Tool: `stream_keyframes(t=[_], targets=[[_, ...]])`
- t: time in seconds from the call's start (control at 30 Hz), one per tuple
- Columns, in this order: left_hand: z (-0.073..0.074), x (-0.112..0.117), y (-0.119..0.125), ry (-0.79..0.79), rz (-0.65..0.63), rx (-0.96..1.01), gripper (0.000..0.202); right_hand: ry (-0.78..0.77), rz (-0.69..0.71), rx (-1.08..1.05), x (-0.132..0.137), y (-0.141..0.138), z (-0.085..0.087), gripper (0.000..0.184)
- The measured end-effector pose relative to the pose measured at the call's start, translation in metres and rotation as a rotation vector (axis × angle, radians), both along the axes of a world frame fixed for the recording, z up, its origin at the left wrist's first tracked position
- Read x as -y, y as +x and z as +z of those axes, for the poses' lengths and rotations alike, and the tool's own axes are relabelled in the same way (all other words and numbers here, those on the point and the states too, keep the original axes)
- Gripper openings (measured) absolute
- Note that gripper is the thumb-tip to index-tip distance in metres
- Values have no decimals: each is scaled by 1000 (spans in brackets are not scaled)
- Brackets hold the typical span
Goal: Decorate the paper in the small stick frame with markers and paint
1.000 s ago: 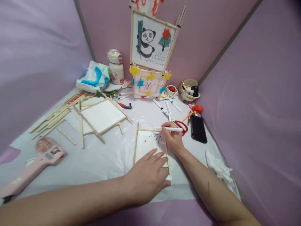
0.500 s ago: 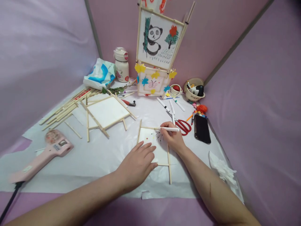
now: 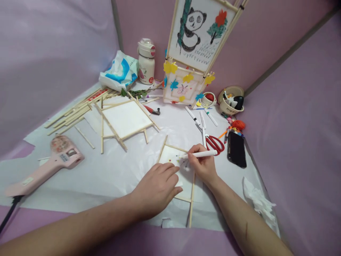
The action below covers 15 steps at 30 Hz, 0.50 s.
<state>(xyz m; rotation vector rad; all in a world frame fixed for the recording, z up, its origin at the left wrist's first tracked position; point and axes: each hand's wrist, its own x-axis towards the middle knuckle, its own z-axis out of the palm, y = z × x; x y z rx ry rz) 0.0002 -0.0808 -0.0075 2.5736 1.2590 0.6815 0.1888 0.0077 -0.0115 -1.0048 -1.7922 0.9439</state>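
My right hand grips a white marker pen, its tip down at the drawing. Beneath both hands lies a small wooden-stick frame with a white sheet in it, marked with coloured dots and thin dark lines. My left hand rests flat on the sheet's lower left, fingers stretched out and holding nothing. Just beyond my right hand are red-handled scissors and several loose white markers.
A larger stick frame, wooden sticks and a pink glue gun lie left. At the back stand a tissue pack, bottle and panda lantern. A phone and crumpled tissue lie right.
The camera view has shifted, so the background sits further right. The small frame has turned a little under my hands, and the marker tip has moved left towards the coloured dots.
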Motion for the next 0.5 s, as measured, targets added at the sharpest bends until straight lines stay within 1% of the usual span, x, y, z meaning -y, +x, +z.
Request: stream_keyframes(t=[0.1,0.27,0.5], targets=[[-1,-1,0,-5,1,-2,30,24,34,51,4,0,-2,12],[-4,0,0,35,-8,-8,32,122,22,113,4,-1,-2,10],[-5,-1,0,60,-30,3,27,91,32,137,3,0,-4,11]])
